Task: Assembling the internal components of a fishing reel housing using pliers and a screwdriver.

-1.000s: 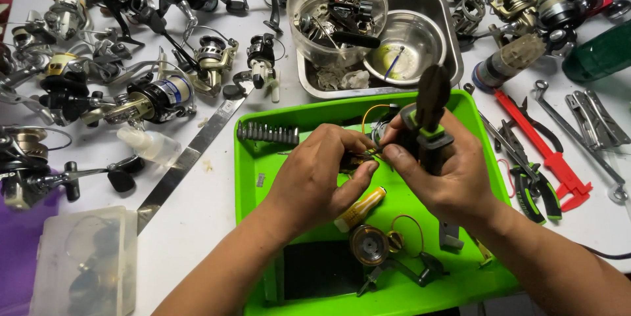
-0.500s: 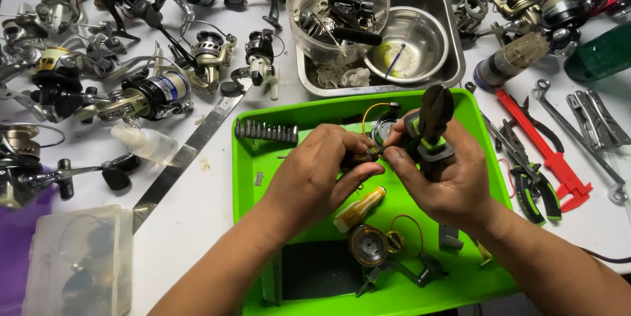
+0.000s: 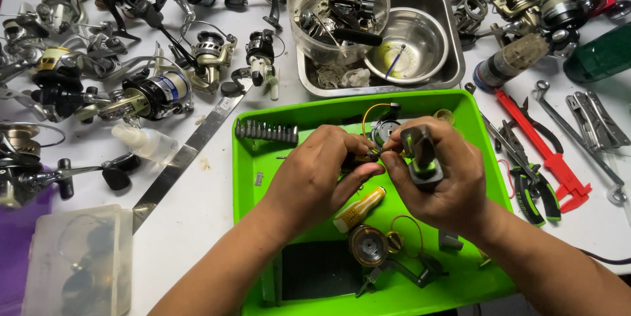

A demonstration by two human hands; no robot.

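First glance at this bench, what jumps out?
The bright green tray at centre, where the left hand and right hand meet over a small reel part; the right hand grips a grey-and-green screwdriver handle. To the upper left, a heap of fishing reels sprawls over the white table. Above the tray sits a steel tray with a clear tub of parts.

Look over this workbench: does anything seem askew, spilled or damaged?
Nothing looks spilled or broken. A metal ruler lies slantwise beside the green tray, and fishing reels lie scattered at all angles.
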